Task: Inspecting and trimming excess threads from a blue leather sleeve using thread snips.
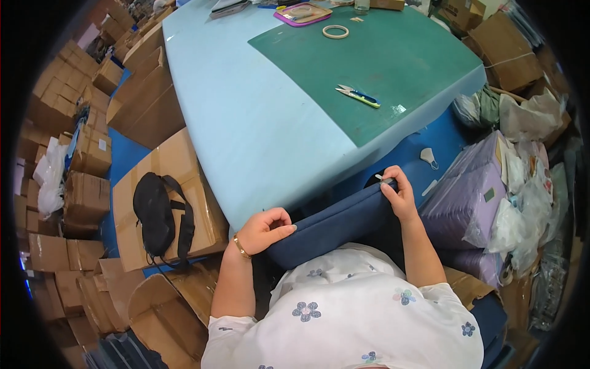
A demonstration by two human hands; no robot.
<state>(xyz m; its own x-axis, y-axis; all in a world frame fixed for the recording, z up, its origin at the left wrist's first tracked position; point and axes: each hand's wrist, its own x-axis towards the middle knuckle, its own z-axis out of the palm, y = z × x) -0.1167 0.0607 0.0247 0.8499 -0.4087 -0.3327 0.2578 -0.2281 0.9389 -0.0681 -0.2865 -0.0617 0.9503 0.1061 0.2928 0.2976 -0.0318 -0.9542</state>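
A long navy blue fabric pouch (335, 224) lies over my lap, its top edge running up toward the right. My left hand (267, 230) is closed on the pouch's upper left end, with thumb and fingers pinched together. At the other end, my right hand (399, 192) grips the upper right corner, its thumb on top. A small pale tab shows by the right fingertips; I cannot tell what it is. The underside of the pouch is hidden from view.
Ahead stands a table with a light blue cover (239, 104) and a green mat (369, 61). Thread snips (358, 96), a tape roll (335, 32) and a purple tray (302, 13) lie there. Left, a black bag (155, 212) rests on a carton (126, 197). Wrapped purple stacks (470, 190) stand right.
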